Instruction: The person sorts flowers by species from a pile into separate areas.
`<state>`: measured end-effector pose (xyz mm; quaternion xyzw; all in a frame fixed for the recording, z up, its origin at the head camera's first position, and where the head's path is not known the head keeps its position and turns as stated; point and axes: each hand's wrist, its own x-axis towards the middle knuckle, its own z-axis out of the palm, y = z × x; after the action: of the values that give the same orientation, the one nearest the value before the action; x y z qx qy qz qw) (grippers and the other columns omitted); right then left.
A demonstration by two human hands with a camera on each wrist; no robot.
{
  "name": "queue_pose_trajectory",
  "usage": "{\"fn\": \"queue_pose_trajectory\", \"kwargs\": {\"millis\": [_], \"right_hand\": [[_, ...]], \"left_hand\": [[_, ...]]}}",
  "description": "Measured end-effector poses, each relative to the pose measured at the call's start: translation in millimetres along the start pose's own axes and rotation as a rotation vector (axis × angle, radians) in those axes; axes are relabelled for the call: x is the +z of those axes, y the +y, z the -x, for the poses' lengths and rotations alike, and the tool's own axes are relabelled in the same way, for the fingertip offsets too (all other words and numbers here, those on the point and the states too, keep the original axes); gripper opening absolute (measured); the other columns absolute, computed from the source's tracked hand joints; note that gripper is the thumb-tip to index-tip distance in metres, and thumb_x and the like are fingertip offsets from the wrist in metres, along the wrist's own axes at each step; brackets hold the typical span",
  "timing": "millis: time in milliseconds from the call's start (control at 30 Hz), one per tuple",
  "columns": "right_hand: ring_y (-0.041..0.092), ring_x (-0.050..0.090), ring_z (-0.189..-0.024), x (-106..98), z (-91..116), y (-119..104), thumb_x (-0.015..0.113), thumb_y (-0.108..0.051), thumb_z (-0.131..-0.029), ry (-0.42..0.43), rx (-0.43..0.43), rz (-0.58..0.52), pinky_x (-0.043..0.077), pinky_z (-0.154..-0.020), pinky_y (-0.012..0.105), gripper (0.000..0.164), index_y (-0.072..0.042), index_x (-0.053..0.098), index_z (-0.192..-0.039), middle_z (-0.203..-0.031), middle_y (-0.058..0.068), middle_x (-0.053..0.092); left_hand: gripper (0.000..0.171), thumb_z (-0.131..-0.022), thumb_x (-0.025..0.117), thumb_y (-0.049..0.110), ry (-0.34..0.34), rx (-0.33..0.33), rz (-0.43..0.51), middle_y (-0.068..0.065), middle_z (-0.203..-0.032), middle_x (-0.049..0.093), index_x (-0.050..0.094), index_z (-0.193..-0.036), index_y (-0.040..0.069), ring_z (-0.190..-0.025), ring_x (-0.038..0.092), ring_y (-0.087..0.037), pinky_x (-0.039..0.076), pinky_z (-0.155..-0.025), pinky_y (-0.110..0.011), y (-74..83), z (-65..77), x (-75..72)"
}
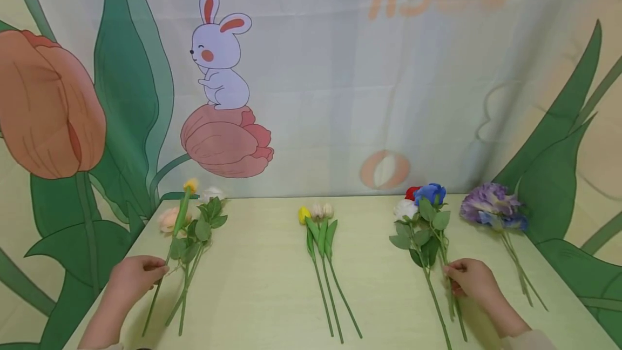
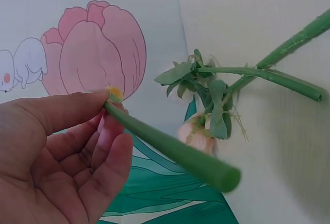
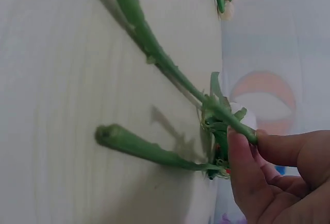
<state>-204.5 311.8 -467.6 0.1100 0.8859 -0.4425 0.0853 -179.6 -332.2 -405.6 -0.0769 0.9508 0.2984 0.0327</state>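
At the left of the head view, my left hand (image 1: 138, 280) pinches the stem of a yellow tulip (image 1: 182, 212) between thumb and fingertips. The left wrist view shows its green stem (image 2: 175, 149) slanting toward the camera, the bloom mostly hidden behind the fingers. A peach rose (image 1: 168, 220) and a white rose (image 1: 212, 194) lie beside it on the table. On the right, my right hand (image 1: 473, 282) pinches a stem that appears to lead up to the blue rose (image 1: 430, 194). A white rose (image 1: 405, 209) and a partly hidden red rose (image 1: 413, 193) lie against it.
Between the hands lie a yellow tulip (image 1: 304, 215) and two pale tulips (image 1: 323, 211) on the light table (image 1: 262, 285). Purple and blue flowers (image 1: 493, 207) lie near its right edge. A printed cloth (image 1: 311, 96) hangs behind the table.
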Motion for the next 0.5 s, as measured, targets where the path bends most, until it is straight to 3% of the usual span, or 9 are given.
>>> {"fn": "queue_pose_trajectory", "kwargs": {"millis": [233, 500], "right_hand": [[0.011, 0.065, -0.062, 5.9, 0.0, 2.4, 0.058, -0.013, -0.103, -0.038, 0.035, -0.061, 0.061, -0.060, 0.028, 0.033, 0.018, 0.061, -0.111, -0.073, 0.006, 0.067], [0.011, 0.067, -0.063, 2.1, 4.0, -1.6, 0.058, -0.012, -0.102, -0.060, 0.044, -0.072, 0.062, -0.060, 0.029, 0.030, 0.016, 0.065, -0.112, -0.073, 0.004, 0.069]], "left_hand": [[0.035, -0.099, 0.062, 0.016, -0.002, 0.018, 0.036, -0.029, -0.106, 0.073, 0.067, -0.120, -0.013, -0.083, 0.072, -0.031, 0.059, -0.069, -0.040, 10.2, 4.3, 1.1], [0.032, -0.099, 0.063, 0.016, 0.046, 0.053, 0.102, -0.025, -0.104, 0.075, 0.069, -0.117, -0.009, -0.081, 0.072, -0.023, 0.056, -0.068, -0.034, 32.8, 9.2, 5.1]]}}
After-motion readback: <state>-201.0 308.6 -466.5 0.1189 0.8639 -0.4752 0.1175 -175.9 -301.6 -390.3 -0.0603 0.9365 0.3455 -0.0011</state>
